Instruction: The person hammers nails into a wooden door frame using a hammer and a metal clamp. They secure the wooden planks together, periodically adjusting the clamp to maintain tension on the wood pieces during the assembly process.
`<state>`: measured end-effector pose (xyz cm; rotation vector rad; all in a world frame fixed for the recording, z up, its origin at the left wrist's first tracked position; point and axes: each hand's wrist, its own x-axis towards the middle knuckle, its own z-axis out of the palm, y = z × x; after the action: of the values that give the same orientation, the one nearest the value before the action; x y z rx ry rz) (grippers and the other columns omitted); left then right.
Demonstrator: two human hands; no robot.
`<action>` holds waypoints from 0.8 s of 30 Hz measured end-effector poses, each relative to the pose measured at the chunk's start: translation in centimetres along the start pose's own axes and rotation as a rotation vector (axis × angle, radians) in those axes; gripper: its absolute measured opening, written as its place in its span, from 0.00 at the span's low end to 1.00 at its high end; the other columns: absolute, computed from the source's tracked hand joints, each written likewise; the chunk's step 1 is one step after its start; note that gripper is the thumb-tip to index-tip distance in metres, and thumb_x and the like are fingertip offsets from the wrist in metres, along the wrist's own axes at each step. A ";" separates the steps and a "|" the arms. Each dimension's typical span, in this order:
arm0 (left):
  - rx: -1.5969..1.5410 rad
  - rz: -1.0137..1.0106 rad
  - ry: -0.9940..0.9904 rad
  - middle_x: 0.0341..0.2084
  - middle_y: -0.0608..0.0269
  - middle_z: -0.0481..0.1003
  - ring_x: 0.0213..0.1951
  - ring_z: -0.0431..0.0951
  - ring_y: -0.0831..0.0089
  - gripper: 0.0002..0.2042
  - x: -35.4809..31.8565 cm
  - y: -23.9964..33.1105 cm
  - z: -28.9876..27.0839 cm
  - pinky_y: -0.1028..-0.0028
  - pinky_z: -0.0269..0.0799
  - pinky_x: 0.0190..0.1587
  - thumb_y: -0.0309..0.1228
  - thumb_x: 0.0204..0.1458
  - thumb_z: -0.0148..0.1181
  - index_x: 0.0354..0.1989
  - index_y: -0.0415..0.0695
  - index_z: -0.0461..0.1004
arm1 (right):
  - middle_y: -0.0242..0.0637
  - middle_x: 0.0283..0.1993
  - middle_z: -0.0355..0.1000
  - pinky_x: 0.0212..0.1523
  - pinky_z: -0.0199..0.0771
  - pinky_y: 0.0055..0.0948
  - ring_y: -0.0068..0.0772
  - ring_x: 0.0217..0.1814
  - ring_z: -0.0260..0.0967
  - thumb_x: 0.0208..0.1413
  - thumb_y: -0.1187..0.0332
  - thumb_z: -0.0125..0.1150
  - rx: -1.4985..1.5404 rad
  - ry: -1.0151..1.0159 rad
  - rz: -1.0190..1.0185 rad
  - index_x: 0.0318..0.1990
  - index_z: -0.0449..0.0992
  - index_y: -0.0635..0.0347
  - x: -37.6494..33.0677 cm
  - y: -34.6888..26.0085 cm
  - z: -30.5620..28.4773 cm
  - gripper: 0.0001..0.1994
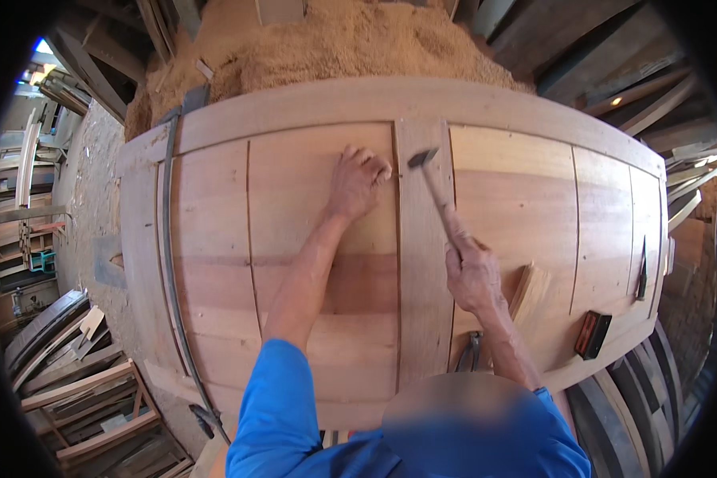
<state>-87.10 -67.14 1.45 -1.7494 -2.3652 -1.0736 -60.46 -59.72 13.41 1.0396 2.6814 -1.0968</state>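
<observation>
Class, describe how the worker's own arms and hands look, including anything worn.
The left hand and right hand are bare, with no gloves or wristwear visible. Blue sleeves, the left ending near the elbow, leave the forearms uncovered.

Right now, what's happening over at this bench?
A person is working on a large framed wooden panel. The right hand grips a hammer, its head over the panel's middle upright. The left hand is curled close to that upright's left edge; whether it pinches something small isn't clear. A long bar clamp spans the panel's left part.
</observation>
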 end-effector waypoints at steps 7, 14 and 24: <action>-0.019 -0.029 -0.030 0.30 0.65 0.73 0.40 0.69 0.59 0.04 -0.6 1.1 -0.2 0.60 0.66 0.46 0.34 0.56 0.63 0.32 0.50 0.77 | 0.57 0.43 0.77 0.45 0.77 0.50 0.61 0.40 0.77 0.61 0.77 0.54 0.077 0.343 -0.242 0.75 0.59 0.50 -0.9 0.1 2.0 0.33; 0.003 -0.015 -0.009 0.30 0.63 0.73 0.39 0.70 0.58 0.03 -0.3 0.5 -0.1 0.60 0.66 0.46 0.29 0.54 0.65 0.34 0.48 0.77 | 0.60 0.46 0.77 0.47 0.77 0.41 0.54 0.42 0.80 0.63 0.79 0.50 0.331 0.293 -0.123 0.77 0.54 0.55 -1.2 -1.1 -1.2 0.34; -0.097 -0.020 0.066 0.30 0.65 0.74 0.38 0.70 0.60 0.05 -0.3 0.6 -0.3 0.61 0.66 0.46 0.28 0.53 0.67 0.36 0.48 0.77 | 0.61 0.50 0.77 0.49 0.76 0.38 0.49 0.44 0.80 0.65 0.77 0.50 0.415 0.261 0.004 0.77 0.53 0.59 -2.8 1.4 -0.3 0.32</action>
<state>-86.59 -67.50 1.83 -1.6939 -2.3349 -1.2486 -57.44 -60.41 13.62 1.3303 2.6994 -1.6738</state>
